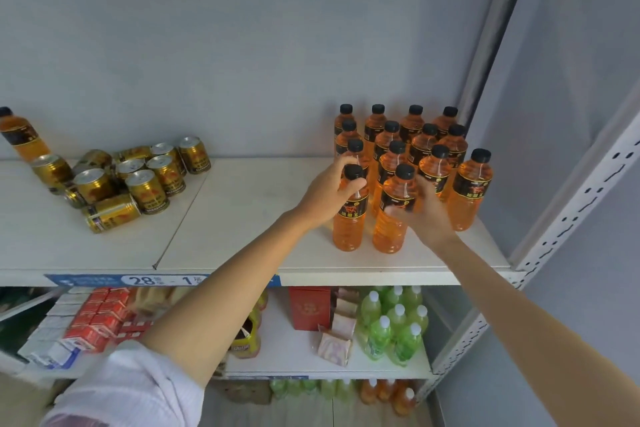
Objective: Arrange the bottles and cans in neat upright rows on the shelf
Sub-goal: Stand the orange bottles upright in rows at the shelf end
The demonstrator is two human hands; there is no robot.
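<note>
Left arm's got a pale lilac-white, finely striped fabric sleeve (138,388) pushed up past the elbow, all bunched and wrinkly. Right arm shows no sleeve at all. Both forearms bare, no watch or rings I can spot.

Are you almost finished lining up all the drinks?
About halfway. Done: the orange plastic bottles with black caps stand in upright rows at the right. In hand: the left hand and right hand each grip a front bottle. Left: the gold metal cans sit jumbled, some lying down, and one lone orange bottle stands far left.
</note>
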